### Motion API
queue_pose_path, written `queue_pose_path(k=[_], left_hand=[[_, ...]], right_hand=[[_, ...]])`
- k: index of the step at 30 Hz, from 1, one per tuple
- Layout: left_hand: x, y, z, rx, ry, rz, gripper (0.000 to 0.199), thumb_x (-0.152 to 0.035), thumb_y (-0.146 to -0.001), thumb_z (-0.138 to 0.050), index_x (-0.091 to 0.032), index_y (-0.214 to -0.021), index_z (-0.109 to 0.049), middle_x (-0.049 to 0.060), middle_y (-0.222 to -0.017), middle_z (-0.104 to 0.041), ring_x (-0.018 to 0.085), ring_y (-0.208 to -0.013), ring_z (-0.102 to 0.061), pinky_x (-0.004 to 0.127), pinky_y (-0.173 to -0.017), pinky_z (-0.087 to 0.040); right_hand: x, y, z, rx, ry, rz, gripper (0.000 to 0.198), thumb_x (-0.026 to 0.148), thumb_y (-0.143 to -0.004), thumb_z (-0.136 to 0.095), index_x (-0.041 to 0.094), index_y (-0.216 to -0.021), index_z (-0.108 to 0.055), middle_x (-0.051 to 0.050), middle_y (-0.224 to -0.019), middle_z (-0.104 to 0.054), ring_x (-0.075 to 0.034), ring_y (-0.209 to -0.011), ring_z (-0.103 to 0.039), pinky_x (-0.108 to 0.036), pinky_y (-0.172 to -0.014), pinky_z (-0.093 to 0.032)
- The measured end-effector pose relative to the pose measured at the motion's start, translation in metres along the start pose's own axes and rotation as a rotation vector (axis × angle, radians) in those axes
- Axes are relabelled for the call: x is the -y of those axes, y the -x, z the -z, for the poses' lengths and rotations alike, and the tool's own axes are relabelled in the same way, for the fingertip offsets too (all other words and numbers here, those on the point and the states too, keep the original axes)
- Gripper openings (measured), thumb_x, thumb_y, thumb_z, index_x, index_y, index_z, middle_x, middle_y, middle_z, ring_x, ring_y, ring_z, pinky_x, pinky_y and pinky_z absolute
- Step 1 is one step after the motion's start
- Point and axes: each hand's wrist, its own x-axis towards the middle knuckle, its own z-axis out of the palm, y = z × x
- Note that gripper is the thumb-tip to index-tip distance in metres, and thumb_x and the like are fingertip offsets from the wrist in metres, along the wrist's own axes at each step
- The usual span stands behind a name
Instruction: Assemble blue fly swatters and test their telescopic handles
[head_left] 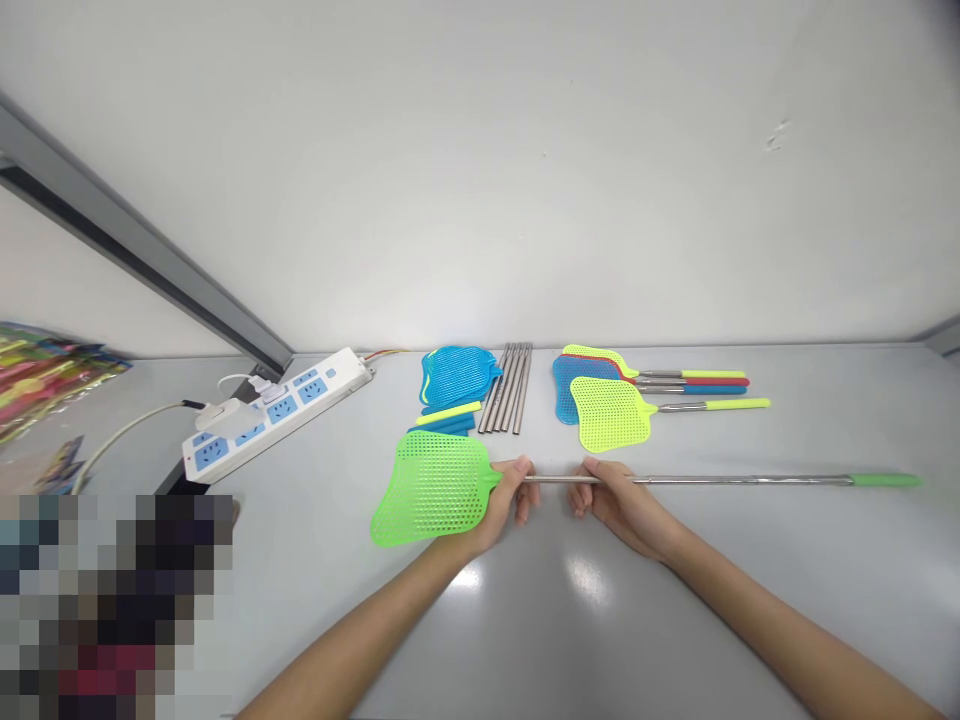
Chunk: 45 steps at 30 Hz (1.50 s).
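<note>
A green fly swatter (435,488) with a long, extended metal rod lies level across both hands, its green handle (885,480) far to the right. My left hand (508,500) is closed on the rod just beside the perforated head. Further along, my right hand (611,500) pinches the same rod near its middle. Behind the right hand lie several swatters with short metal rods, among them a yellow swatter (611,413) in front and a blue swatter (566,390). Behind the left hand sits a stack of blue swatter heads (457,375).
Loose metal rods (507,390) lie by the stacked heads, with yellow and blue handle sleeves (448,412) in front. A white power strip (281,410) with plugged-in cables lies at the left. A wall stands behind the table (315,560); colourful packages (45,380) are at far left.
</note>
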Motion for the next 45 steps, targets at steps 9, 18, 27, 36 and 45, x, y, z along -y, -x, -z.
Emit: queue_pose_path(k=[9, 18, 27, 36, 45], left_hand=[[0.0011, -0.0011, -0.0006, -0.009, 0.027, 0.008, 0.05, -0.051, -0.08, -0.033, -0.014, -0.051, -0.051, -0.002, -0.037, -0.043, 0.007, -0.033, -0.041, 0.021, -0.041, -0.031], [0.0003, -0.0004, -0.0004, -0.019, -0.003, 0.02, 0.048, -0.048, -0.081, -0.033, -0.014, -0.053, -0.052, -0.002, -0.037, -0.043, 0.008, -0.034, -0.042, 0.021, -0.043, -0.033], [0.0003, 0.0002, -0.0001, -0.027, -0.037, 0.012, 0.047, -0.047, -0.081, -0.033, -0.015, -0.054, -0.052, -0.002, -0.036, -0.045, 0.008, -0.035, -0.042, 0.021, -0.045, -0.033], [0.0006, 0.0007, 0.0001, -0.026, -0.057, 0.011, 0.048, -0.049, -0.081, -0.033, -0.015, -0.055, -0.053, -0.002, -0.037, -0.046, 0.009, -0.036, -0.043, 0.021, -0.045, -0.033], [0.0042, -0.0004, 0.0001, -0.032, -0.035, 0.01, 0.048, -0.049, -0.081, -0.033, -0.015, -0.055, -0.053, -0.003, -0.036, -0.046, 0.008, -0.035, -0.043, 0.021, -0.044, -0.034]], right_hand=[[-0.0009, 0.0001, 0.0004, 0.008, -0.016, 0.013, 0.04, 0.032, -0.085, -0.038, 0.014, -0.053, -0.054, -0.002, -0.054, -0.048, -0.013, -0.056, -0.046, -0.029, -0.057, -0.034], [-0.0001, 0.0001, 0.0, -0.001, -0.019, -0.003, 0.039, 0.034, -0.084, -0.039, 0.015, -0.053, -0.052, -0.002, -0.054, -0.047, -0.013, -0.056, -0.045, -0.028, -0.058, -0.034], [0.001, 0.0003, -0.0005, -0.014, -0.005, -0.014, 0.039, 0.035, -0.083, -0.04, 0.015, -0.053, -0.053, -0.002, -0.054, -0.047, -0.013, -0.056, -0.046, -0.028, -0.057, -0.034], [0.0021, 0.0006, 0.0001, 0.004, -0.013, -0.029, 0.039, 0.034, -0.084, -0.038, 0.015, -0.053, -0.053, -0.002, -0.055, -0.048, -0.013, -0.056, -0.046, -0.028, -0.058, -0.034], [0.0026, 0.0007, -0.0005, -0.007, -0.003, -0.035, 0.039, 0.035, -0.084, -0.039, 0.016, -0.053, -0.052, -0.002, -0.055, -0.047, -0.014, -0.057, -0.045, -0.028, -0.058, -0.035]])
